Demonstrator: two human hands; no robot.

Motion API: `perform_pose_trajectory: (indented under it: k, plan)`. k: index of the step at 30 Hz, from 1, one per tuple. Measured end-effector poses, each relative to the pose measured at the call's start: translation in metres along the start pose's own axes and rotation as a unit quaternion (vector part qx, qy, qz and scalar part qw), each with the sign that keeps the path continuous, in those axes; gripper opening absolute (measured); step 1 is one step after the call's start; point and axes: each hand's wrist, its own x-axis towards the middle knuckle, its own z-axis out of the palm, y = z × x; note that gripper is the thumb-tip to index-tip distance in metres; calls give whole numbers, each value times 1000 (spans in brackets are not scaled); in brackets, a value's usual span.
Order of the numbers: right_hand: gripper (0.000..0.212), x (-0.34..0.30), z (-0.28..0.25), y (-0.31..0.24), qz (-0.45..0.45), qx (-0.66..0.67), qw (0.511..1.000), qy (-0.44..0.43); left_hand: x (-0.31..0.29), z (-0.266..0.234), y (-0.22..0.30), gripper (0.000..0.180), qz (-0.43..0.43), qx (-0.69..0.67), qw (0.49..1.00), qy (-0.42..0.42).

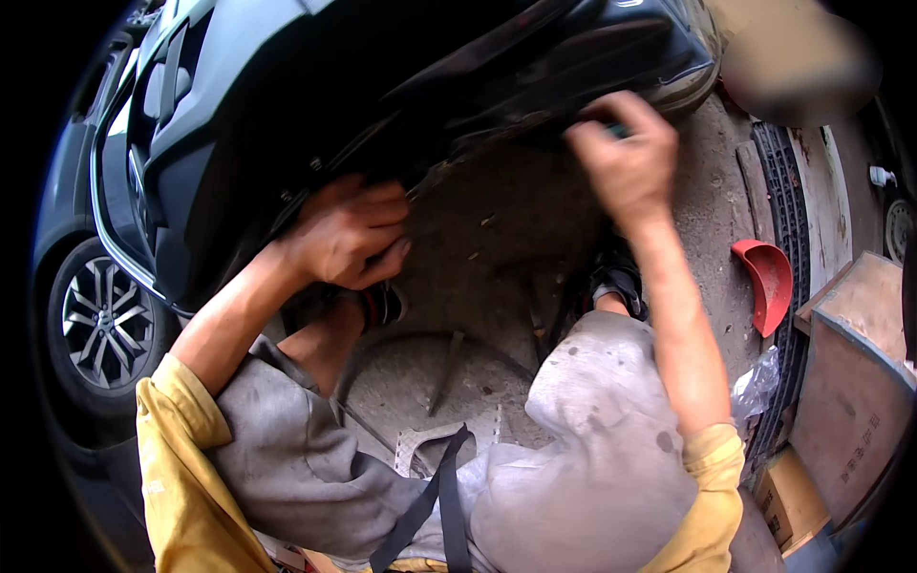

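A large black car panel (439, 95) spans the top of the view, its lower edge running above my knees. Against that edge, toward the left, is my left hand (353, 234), its fingers curled closed; whatever they grip is hidden. My right hand (626, 158) is raised near the panel's right end, blurred by motion. Its fingers are bent round a small dark greenish thing, of which only a bit shows. Under the panel the ground (478, 224) lies in shadow.
A dark car with a spoked wheel (105, 315) stands at the left. On the right lie a red curved plastic piece (767, 285), a black ribbed strip (785, 191), clear plastic wrap (757, 384) and cardboard boxes (850, 401). A thin dark hoop (411, 339) lies between my feet.
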Motion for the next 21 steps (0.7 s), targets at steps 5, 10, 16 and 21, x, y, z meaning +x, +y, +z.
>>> perform_pose_trajectory:
  k: [5, 10, 16, 21]
  plan:
    - [6, 21, -47, -15, 52, 28, 996, 60, -6, 0, 4, 25, -14, 10, 1000, -6]
    - [8, 20, -31, 4, -28, -44, 990, 130, 6, 11, 1, 27, 13, 9, 1000, 14]
    - [12, 10, -27, -18, 1, -19, 993, 117, -2, 8, -3, 35, 16, -20, 999, 33]
    - [22, -13, -41, -45, -39, -111, 990, -81, -15, 5, 11, 28, 34, -10, 998, 50]
